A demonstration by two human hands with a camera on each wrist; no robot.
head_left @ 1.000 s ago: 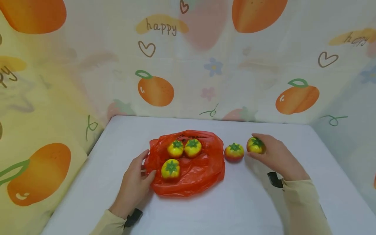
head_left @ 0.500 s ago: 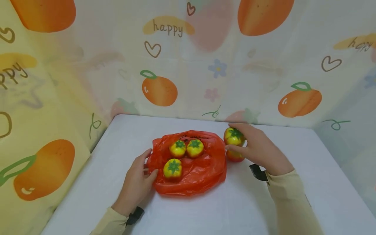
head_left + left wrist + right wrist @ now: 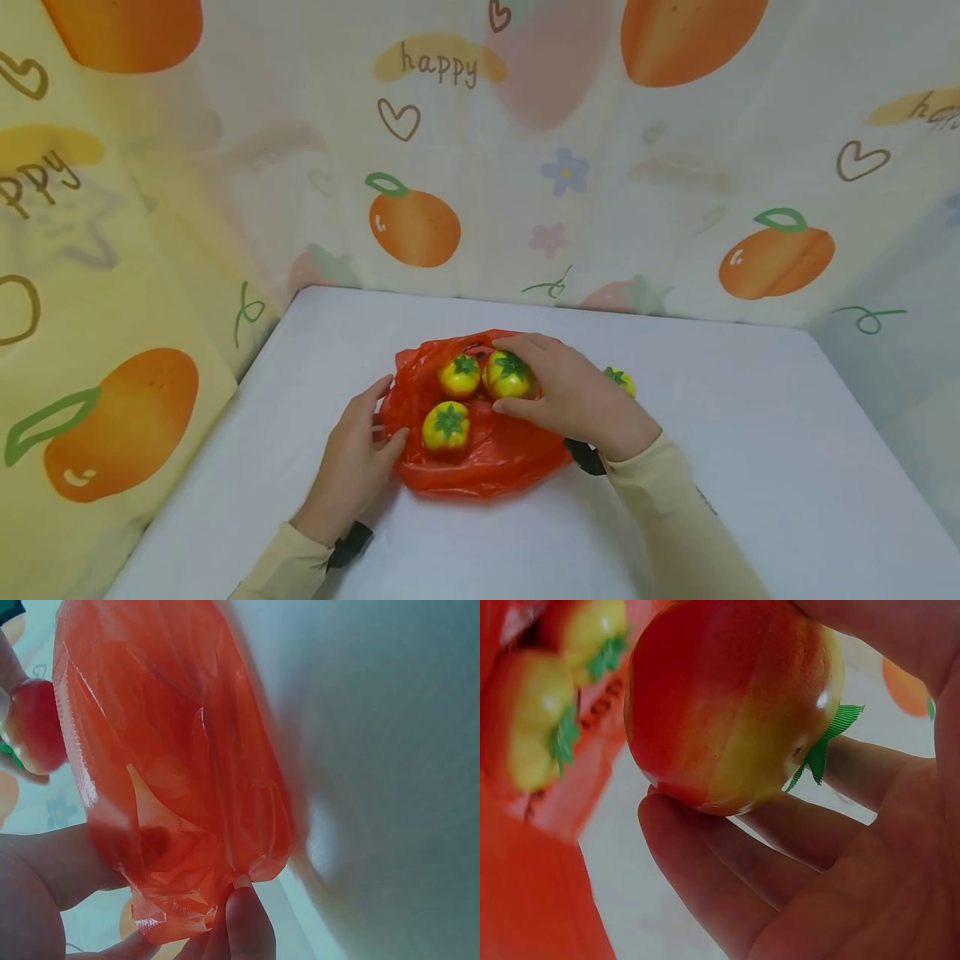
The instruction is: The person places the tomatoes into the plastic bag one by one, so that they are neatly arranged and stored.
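Note:
A red plastic bag (image 3: 510, 467) lies on the table with yellow-and-red artificial tomatoes on or in it. The left hand (image 3: 352, 462) holds the bag's left edge; in the left wrist view, its thumb and fingers pinch the crumpled film (image 3: 187, 847). Over the bag, the right hand (image 3: 573, 392) grips one tomato (image 3: 512, 375) between thumb and fingers. That tomato (image 3: 727, 705) shows its green leaves toward the palm in the right wrist view. Beside it are a tomato (image 3: 459, 377) at the back and another tomato (image 3: 447, 427) in front. A further one is mostly hidden behind the held tomato.
One more tomato (image 3: 620, 381) stands on the white table (image 3: 750, 467) right of the bag, partly covered by the right hand. A fruit-printed cloth (image 3: 480, 192) hangs behind the table and at its sides.
The right hand has carried its tomato leftward, from the table right of the bag, past the standing tomato, to over the bag. The left hand keeps its place at the bag's edge.

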